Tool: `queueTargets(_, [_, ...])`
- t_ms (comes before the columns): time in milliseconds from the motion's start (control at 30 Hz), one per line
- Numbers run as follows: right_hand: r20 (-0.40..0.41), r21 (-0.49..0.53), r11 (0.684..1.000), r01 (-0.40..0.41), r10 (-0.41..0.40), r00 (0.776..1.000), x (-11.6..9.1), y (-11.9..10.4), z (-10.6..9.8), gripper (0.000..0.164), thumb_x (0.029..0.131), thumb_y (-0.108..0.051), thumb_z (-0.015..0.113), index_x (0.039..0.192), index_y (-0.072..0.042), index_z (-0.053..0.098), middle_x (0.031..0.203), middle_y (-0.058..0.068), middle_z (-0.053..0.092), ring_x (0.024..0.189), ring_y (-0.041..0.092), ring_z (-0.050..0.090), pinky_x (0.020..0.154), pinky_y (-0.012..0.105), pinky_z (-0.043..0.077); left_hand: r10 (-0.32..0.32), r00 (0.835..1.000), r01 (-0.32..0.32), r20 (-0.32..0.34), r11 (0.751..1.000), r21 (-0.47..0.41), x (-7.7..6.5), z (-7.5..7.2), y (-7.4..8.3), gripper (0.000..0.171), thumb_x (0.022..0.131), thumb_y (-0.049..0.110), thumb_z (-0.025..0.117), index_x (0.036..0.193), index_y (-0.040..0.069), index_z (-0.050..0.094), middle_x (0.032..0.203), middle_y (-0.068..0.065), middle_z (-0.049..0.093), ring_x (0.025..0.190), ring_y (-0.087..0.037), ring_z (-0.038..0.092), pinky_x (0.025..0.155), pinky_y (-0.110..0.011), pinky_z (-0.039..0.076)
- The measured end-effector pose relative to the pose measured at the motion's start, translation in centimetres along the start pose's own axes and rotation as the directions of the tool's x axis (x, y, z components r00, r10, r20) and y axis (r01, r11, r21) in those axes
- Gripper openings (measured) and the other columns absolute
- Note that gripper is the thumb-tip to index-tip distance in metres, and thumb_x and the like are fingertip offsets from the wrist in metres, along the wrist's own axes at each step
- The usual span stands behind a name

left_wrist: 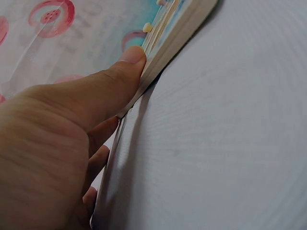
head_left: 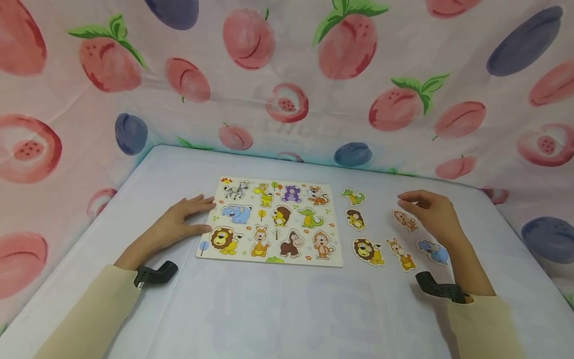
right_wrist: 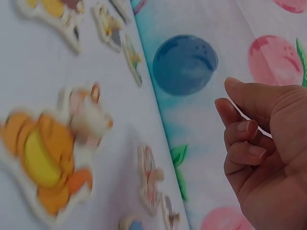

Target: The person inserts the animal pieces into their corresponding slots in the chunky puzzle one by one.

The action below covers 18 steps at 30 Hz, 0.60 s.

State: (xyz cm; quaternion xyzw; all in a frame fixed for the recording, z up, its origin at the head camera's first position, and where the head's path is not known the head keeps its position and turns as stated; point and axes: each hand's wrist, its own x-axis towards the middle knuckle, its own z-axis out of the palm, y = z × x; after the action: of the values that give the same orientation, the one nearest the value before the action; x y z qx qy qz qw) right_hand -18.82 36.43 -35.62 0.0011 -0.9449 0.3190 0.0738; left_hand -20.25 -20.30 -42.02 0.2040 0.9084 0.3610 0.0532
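My left hand (head_left: 181, 222) rests at the left edge of a flat animal puzzle board (head_left: 255, 257), its thumb and fingertips touching the rim. In the left wrist view the thumb (left_wrist: 103, 91) lies against the board's side. My right hand (head_left: 432, 214) hovers over the loose pieces with fingers loosely bent, and nothing shows between thumb and fingertips. Closest below it is a monkey piece (head_left: 405, 221), partly covered by the hand. Also near are an elephant piece (head_left: 434, 251) and a kangaroo piece (head_left: 401, 254), which looks large in the right wrist view.
Between the board and the right hand lie a crocodile piece (head_left: 353, 197), a hedgehog piece (head_left: 356, 219) and a lion piece (head_left: 368, 252). A white cloth (head_left: 278, 309) covers the table. Fruit-patterned fabric (head_left: 287, 60) stands behind and at the sides.
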Motion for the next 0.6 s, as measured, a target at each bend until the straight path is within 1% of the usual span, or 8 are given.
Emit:
queueTargets(133, [0.013, -0.007, 1.000, -0.006, 0.006, 1.000, -1.0, 1.8, -0.4, 0.042, 0.095, -0.043, 0.056, 0.118, -0.008, 0.065, 0.115, 0.014, 0.064, 0.102, 0.027, 0.057, 0.076, 0.022, 0.048, -0.008, 1.000, 0.008, 0.002, 1.000, 0.000, 0.0, -0.1, 0.1, 0.067, 0.084, 0.037, 0.072, 0.139, 0.007, 0.050, 0.150, -0.007, 0.037, 0.143, -0.032, 0.016, 0.116, -0.052, 0.003])
queueTargets(200, [0.022, -0.016, 1.000, -0.016, 0.017, 1.000, -1.4, 2.6, -0.5, 0.042, 0.095, -0.043, 0.056, 0.118, -0.009, 0.065, 0.118, 0.014, 0.063, 0.106, 0.028, 0.056, 0.077, 0.019, 0.049, -0.012, 1.000, 0.012, 0.002, 1.000, 0.002, 0.0, -0.2, 0.1, 0.067, 0.084, 0.037, 0.073, 0.139, 0.007, 0.050, 0.151, -0.007, 0.037, 0.143, -0.032, 0.015, 0.115, -0.053, 0.003])
queueTargets(333, [0.047, -0.039, 0.999, -0.021, 0.022, 0.999, -2.1, 4.0, -0.7, 0.043, 0.094, -0.044, 0.057, 0.117, -0.009, 0.066, 0.123, 0.016, 0.061, 0.110, 0.031, 0.055, 0.078, 0.019, 0.050, -0.009, 1.000, 0.009, -0.001, 1.000, 0.000, 0.0, -0.2, 0.1, 0.067, 0.084, 0.037, 0.073, 0.139, 0.007, 0.050, 0.150, -0.007, 0.037, 0.143, -0.032, 0.016, 0.115, -0.053, 0.003])
queueTargets(467, [0.070, -0.063, 0.998, -0.008, 0.012, 0.997, -3.0, 5.1, -1.5, 0.041, 0.093, -0.042, 0.061, 0.116, -0.008, 0.067, 0.119, 0.019, 0.062, 0.106, 0.033, 0.055, 0.071, 0.013, 0.047, 0.003, 1.000, -0.003, 0.001, 1.000, -0.006, 0.0, 0.0, 0.1, 0.068, 0.084, 0.038, 0.073, 0.139, 0.006, 0.050, 0.150, -0.007, 0.037, 0.143, -0.032, 0.016, 0.116, -0.052, 0.003])
queueTargets(533, [0.078, -0.069, 0.998, -0.006, 0.012, 0.997, -3.4, 5.7, -2.0, 0.041, 0.093, -0.041, 0.062, 0.116, -0.008, 0.066, 0.118, 0.019, 0.062, 0.103, 0.032, 0.055, 0.068, 0.013, 0.045, -0.003, 1.000, 0.003, 0.003, 1.000, -0.009, 0.0, 0.0, 0.1, 0.068, 0.084, 0.038, 0.073, 0.140, 0.007, 0.050, 0.151, -0.007, 0.036, 0.143, -0.032, 0.016, 0.116, -0.053, 0.003])
queueTargets(600, [0.087, -0.083, 0.996, -0.025, 0.033, 0.996, -3.7, 6.3, -2.4, 0.043, 0.092, -0.044, 0.060, 0.117, -0.009, 0.066, 0.118, 0.017, 0.061, 0.102, 0.030, 0.053, 0.067, 0.011, 0.045, -0.015, 1.000, 0.015, 0.002, 1.000, -0.007, 0.0, 0.1, 0.2, 0.068, 0.084, 0.039, 0.072, 0.140, 0.007, 0.049, 0.151, -0.007, 0.036, 0.144, -0.032, 0.015, 0.115, -0.053, 0.003])
